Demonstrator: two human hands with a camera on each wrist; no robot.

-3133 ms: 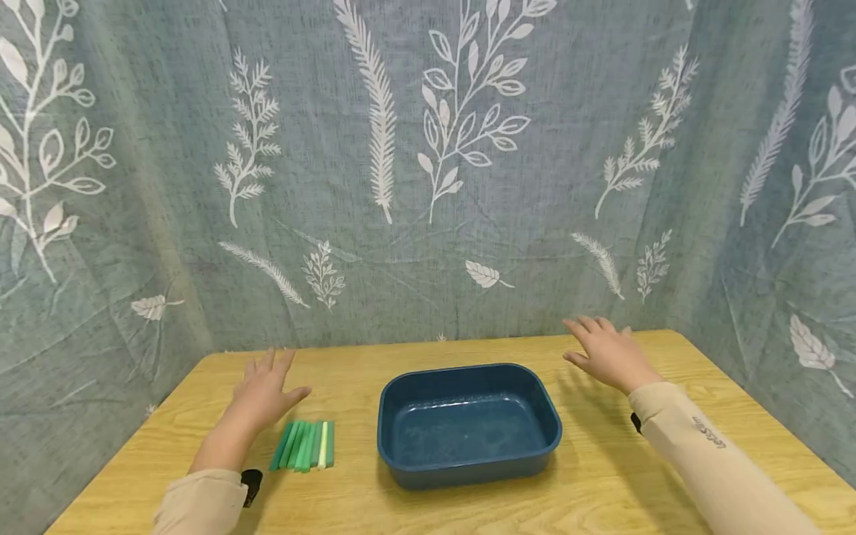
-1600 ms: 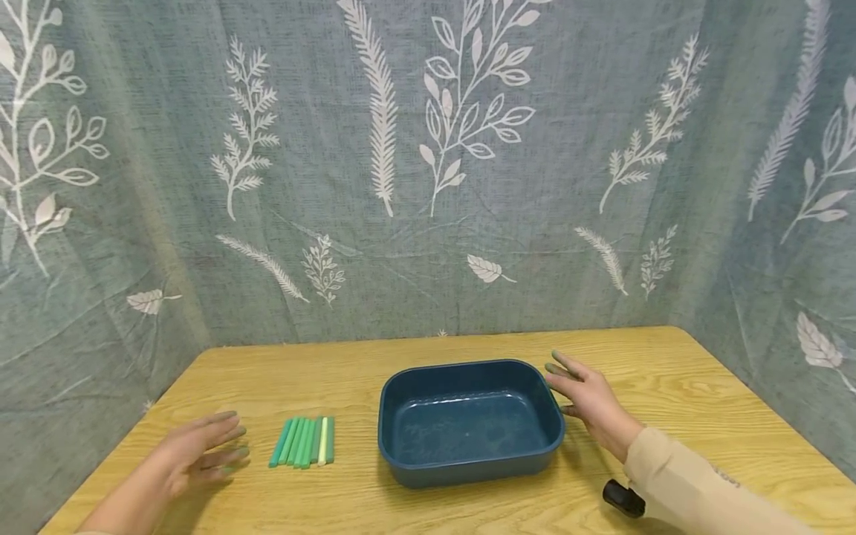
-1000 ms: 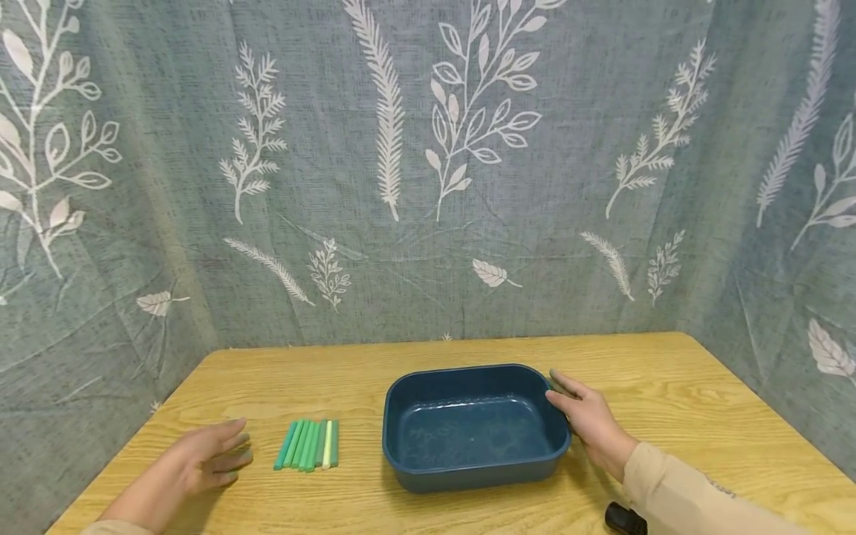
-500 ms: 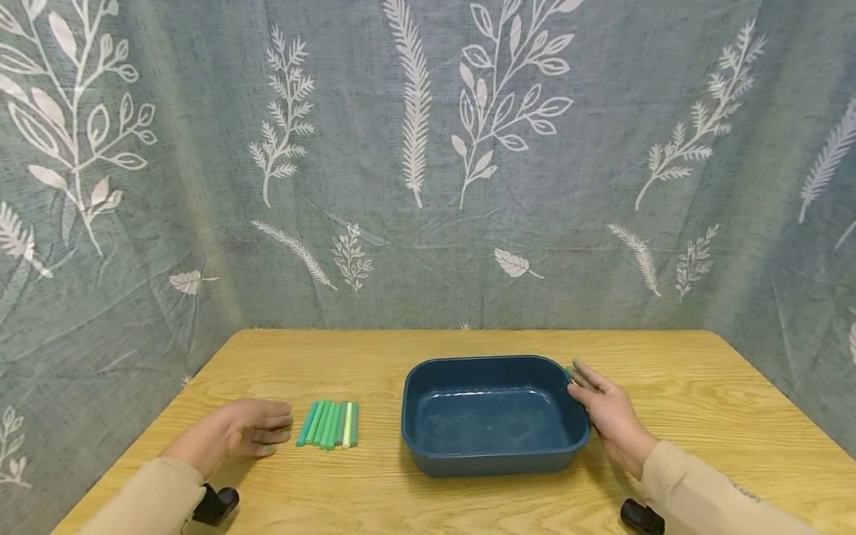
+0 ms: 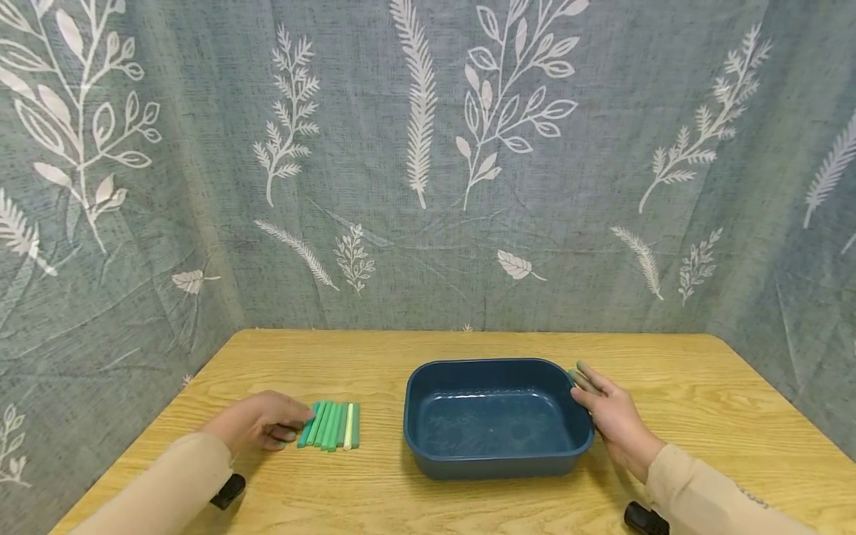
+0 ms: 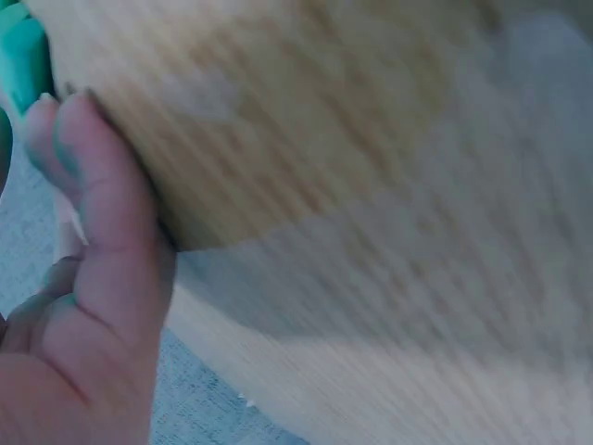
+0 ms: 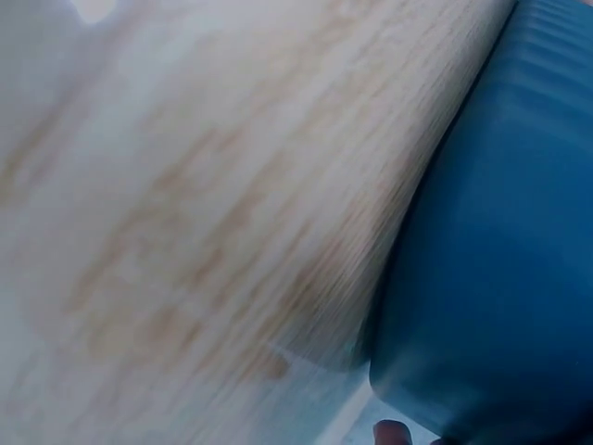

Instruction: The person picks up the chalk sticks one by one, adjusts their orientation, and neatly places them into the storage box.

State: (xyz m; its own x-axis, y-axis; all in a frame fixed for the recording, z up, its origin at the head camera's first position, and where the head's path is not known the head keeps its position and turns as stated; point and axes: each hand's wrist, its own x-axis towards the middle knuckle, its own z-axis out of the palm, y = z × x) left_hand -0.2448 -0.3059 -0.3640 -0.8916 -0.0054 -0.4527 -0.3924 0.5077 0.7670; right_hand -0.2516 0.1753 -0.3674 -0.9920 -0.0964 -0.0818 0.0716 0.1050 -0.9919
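A row of chalk-like sticks (image 5: 332, 426), in shades of green with one pale yellow, lies on the table left of centre. My left hand (image 5: 267, 420) reaches in from the left, its index fingertip right at the leftmost stick; the other fingers bend beneath the palm. In the left wrist view, a green stick end (image 6: 25, 60) shows beside the fingertips (image 6: 79, 125). A dark blue rectangular tub (image 5: 498, 464) stands right of the sticks, nothing inside. My right hand (image 5: 614, 416) rests against its right end, thumb at the rim and fingers extended along the outside.
The wooden table (image 5: 374, 505) extends back to a grey-green curtain (image 5: 374, 275) with white leaf prints, which also closes off both sides. Black wrist devices (image 5: 229, 490) hang under both sleeves. A strip of table separates sticks and tub.
My left hand dropped back from behind the sticks, then came right up to the leftmost one. My right hand moved from behind the tub to its right end. The head view shifted slightly.
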